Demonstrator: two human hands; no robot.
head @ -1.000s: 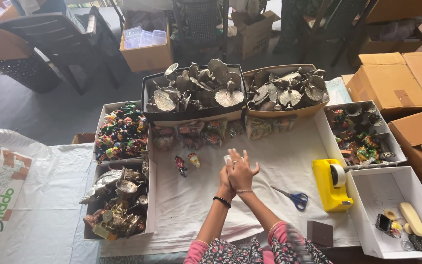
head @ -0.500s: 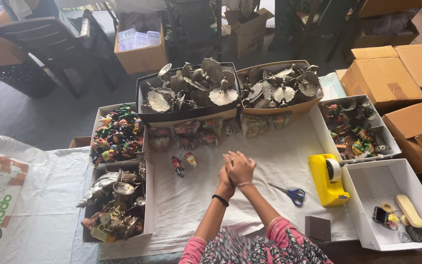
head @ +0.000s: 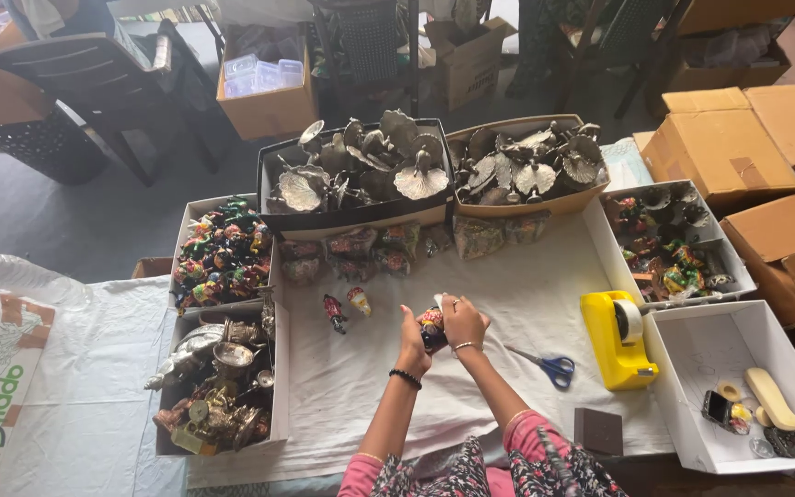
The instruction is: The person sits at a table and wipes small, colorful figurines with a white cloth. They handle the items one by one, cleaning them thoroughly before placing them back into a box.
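- since a second ago both hands have come down from an empty, fingers-up pose over the cloth and now close around a small painted figurine (head: 432, 325), and the view has tipped a little lower
- the left hand (head: 411, 337) wraps the figurine's left side, fingers curled; the right hand (head: 461, 318) presses on it from the right and top
- the figurine is held just above the white cloth (head: 526, 294), mid-table, between two loose figurines (head: 346, 307) and the blue scissors (head: 545, 364)
- it looks small, rigid and light, with a glossy painted surface that may slip and chip; thin raised details probably break easily
- best held around the thick body with fingertip pads, not by any projecting part
- a yellow tape dispenser (head: 616, 339) stands to the right, well apart
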